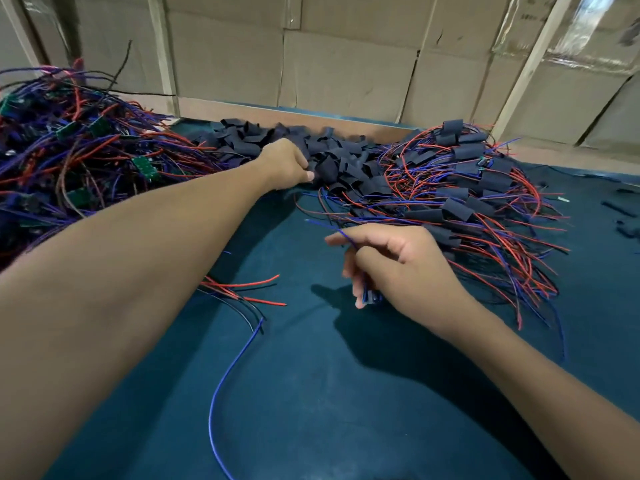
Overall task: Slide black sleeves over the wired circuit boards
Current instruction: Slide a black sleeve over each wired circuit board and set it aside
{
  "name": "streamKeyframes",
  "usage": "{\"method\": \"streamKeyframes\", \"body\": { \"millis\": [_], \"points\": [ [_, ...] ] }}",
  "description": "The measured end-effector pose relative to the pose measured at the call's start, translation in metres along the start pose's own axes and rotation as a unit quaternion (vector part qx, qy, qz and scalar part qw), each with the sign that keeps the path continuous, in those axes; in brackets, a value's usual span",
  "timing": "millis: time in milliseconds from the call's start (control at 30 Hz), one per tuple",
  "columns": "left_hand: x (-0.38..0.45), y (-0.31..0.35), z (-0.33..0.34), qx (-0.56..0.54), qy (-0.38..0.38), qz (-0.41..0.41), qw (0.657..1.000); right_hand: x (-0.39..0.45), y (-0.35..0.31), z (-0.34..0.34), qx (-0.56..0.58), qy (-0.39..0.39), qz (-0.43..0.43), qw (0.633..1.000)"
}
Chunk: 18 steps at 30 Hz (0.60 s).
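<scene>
No legible writing. Near: loose blue wire (pixel 221 386) on green mat (pixel 346 410). Right hand (pixel 394 265) clenched around wired board (pixel 370 297), mostly hidden under fingers; blue lead exits past thumb. Beyond: left hand (pixel 287 164) pinching one sleeve at edge of sleeve pile (pixel 325 150). Left: bare boards heap (pixel 69 150). Right: sleeved boards heap (pixel 464 188). Far: cardboard boxes (pixel 346 64), blurred.

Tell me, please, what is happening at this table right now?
A person is sleeving wired circuit boards. The left hand reaches into the heap of loose black sleeves and pinches one. The right hand grips a small board by its blue wire. Bare boards lie left, sleeved ones right.
</scene>
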State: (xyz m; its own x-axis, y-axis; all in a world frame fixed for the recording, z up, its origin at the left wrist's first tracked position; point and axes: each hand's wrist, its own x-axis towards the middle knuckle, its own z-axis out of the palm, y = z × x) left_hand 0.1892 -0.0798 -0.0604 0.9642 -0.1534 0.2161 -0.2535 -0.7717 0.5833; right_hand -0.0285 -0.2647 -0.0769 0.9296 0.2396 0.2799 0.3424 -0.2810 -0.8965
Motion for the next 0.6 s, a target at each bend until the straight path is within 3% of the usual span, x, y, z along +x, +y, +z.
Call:
{"method": "streamKeyframes", "body": {
  "millis": [133, 267, 433, 600],
  "points": [
    [0.000, -0.003, 0.008, -0.020, 0.058, -0.018, 0.998, 0.001, -0.006, -0.008, 0.015, 0.020, -0.011, 1.000],
    [-0.004, 0.004, 0.011, 0.042, 0.054, -0.009, 0.998, 0.000, -0.007, -0.009, -0.025, 0.036, -0.011, 0.999],
    [-0.034, 0.016, 0.001, 0.145, 0.034, 0.055, 0.987, 0.000, -0.008, -0.006, -0.106, 0.089, -0.075, 0.988],
    [-0.105, 0.010, -0.027, 0.070, 0.045, 0.128, 0.988, 0.002, -0.014, -0.013, -0.092, 0.156, -0.101, 0.978]
  ]
}}
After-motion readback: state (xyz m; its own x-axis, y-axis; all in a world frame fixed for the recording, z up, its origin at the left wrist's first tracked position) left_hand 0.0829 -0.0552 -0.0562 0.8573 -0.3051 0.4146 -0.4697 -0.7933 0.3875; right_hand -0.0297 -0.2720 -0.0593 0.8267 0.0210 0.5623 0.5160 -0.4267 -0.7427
